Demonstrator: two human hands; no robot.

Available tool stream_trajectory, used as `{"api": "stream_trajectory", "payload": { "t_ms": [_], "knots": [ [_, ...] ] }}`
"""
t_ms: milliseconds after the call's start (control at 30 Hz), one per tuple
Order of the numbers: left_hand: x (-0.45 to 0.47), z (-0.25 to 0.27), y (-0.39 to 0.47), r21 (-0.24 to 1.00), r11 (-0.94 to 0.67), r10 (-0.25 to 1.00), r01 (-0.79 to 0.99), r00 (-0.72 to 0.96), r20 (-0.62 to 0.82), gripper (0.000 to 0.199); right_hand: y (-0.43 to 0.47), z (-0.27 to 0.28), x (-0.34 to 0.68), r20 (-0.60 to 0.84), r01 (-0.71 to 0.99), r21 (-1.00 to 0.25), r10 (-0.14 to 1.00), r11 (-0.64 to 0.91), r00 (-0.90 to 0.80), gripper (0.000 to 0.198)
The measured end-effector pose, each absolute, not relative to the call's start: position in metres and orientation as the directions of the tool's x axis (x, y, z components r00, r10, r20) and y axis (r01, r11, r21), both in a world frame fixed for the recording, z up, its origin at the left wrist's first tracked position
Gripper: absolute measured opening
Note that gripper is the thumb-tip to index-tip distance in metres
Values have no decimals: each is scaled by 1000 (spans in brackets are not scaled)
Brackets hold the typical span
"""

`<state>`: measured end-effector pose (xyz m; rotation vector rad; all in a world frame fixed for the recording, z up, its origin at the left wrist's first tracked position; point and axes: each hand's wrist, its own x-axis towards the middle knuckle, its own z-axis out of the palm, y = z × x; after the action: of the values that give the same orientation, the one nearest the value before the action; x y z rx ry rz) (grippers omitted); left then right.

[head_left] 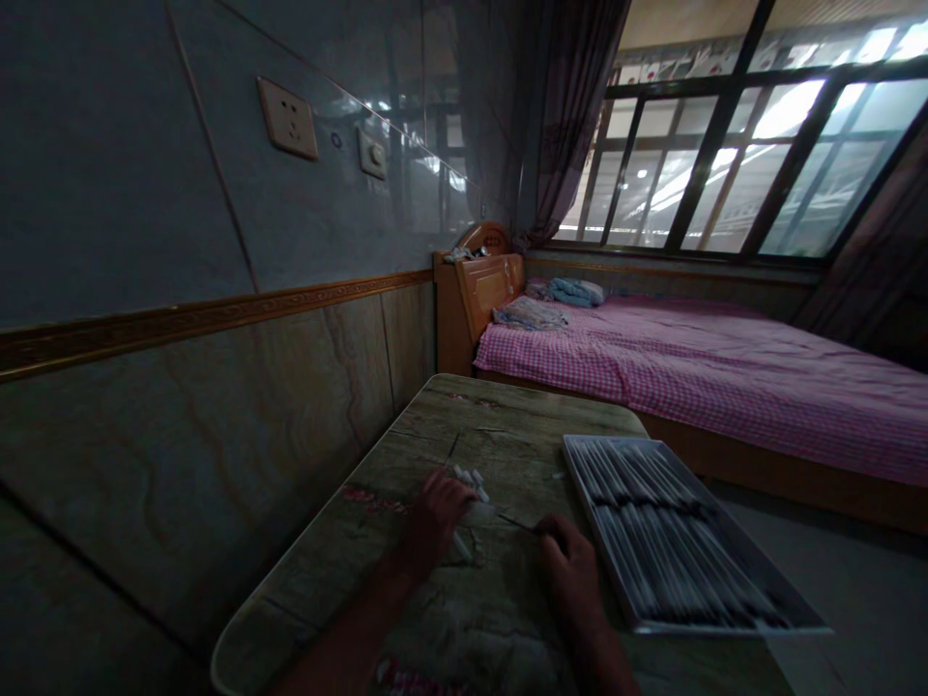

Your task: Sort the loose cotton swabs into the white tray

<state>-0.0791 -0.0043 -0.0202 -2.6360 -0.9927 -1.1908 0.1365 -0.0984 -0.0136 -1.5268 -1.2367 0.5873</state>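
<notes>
My left hand is closed in a pinch on a small translucent piece just above the table. Several short white pieces lie close beyond its fingertips. Another pale, slim piece rests below that hand. In the fingers of my right hand is a thin dark stick, its tip pointing left toward the translucent piece. To the right, a shallow clear tray holds many slender, pale sticks with dark parts, laid side by side in rows. Their exact kind is too dim to make out.
The wood-patterned table has rounded corners and stands along a tiled wall. Beyond it is a bed with a pink checked cover and wooden headboard. A tiny pale bit lies near the tray.
</notes>
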Motion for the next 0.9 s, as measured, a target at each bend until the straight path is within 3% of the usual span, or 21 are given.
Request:
{"api": "stream_trajectory", "payload": {
  "t_ms": [633, 900],
  "knots": [
    [-82, -19, -6, 248, -763, 589, 597, 483, 648, 10, -101, -3, 138, 231, 322, -941, 890, 101, 394, 17],
    [-81, -19, -6, 251, -762, 595, 597, 492, 636, 10, -100, -8, 139, 252, 379, -919, 897, 105, 362, 16]
  ]
}}
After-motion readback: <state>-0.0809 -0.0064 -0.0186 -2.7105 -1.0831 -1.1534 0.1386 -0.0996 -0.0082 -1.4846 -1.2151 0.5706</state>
